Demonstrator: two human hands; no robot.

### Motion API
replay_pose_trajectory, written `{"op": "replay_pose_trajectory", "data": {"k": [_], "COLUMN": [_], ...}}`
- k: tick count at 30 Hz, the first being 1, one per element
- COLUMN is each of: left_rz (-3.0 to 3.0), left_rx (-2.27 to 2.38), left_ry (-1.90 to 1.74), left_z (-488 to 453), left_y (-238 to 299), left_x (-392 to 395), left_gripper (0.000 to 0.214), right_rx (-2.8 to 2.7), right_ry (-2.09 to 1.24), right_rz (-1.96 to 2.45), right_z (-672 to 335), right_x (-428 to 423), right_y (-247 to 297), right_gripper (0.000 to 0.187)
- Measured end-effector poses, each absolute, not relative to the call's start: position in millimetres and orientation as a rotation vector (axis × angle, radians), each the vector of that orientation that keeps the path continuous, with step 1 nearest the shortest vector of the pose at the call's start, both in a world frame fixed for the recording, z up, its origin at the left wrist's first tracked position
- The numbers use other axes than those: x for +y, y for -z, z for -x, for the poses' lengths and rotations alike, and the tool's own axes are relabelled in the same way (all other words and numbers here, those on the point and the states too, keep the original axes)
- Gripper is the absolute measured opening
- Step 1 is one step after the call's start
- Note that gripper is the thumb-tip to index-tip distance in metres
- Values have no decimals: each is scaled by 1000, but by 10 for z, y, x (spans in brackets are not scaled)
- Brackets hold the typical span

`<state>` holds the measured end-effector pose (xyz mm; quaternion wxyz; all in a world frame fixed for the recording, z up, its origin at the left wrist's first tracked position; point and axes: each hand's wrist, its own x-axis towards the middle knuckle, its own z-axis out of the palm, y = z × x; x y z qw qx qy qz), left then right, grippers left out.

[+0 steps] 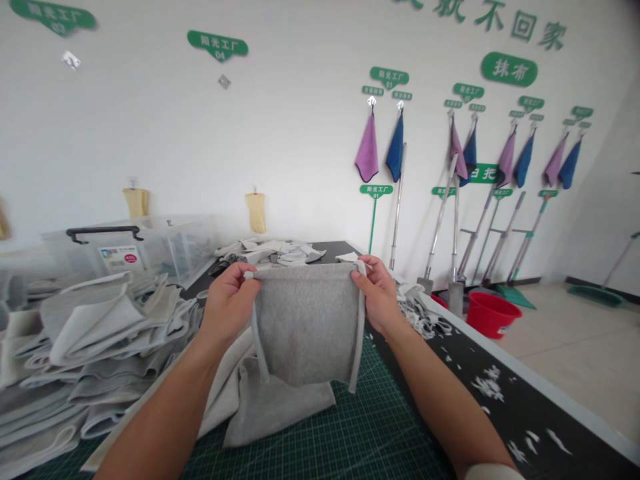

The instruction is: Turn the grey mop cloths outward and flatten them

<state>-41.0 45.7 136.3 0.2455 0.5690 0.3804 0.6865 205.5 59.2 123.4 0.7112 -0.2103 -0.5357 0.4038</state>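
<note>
While its top corners are pinched between thumbs and fingers by the left hand (231,300) and the right hand (380,297), a grey cloth (306,327) is held spread above the green mat (383,427). It is apparently being straightened or checked; an even grip is called for next. Its far side is hidden; whether the lower cloth (285,408) is touched cannot be told. The cloth pile (100,320) is cut off at left.

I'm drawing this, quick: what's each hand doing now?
Left hand: closed, holding grey rectangular cloth by its top left corner.
Right hand: closed, holding its top right corner.
</note>
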Motion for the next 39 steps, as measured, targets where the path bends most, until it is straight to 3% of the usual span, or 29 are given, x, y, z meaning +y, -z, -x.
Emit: {"op": "replay_pose_trajectory", "data": {"k": [17, 33, 39], "left_rz": [-1328, -1437, -1508], "left_rx": [911, 968, 1059], "left_ry": [-1902, -1721, -1561], "left_z": [525, 424, 481], "left_y": [-1460, -1355, -1300], "left_x": [391, 343, 223], "left_gripper": [12, 12, 12], "right_rx": [-1077, -1207, -1347], "right_ry": [-817, -736, -729], "right_rz": [456, 725, 748], "right_z": [-2205, -2227, -2224], "right_x": [701, 775, 795], "right_y": [-1227, -1169, -1092], "right_gripper": [16, 27, 23]}}
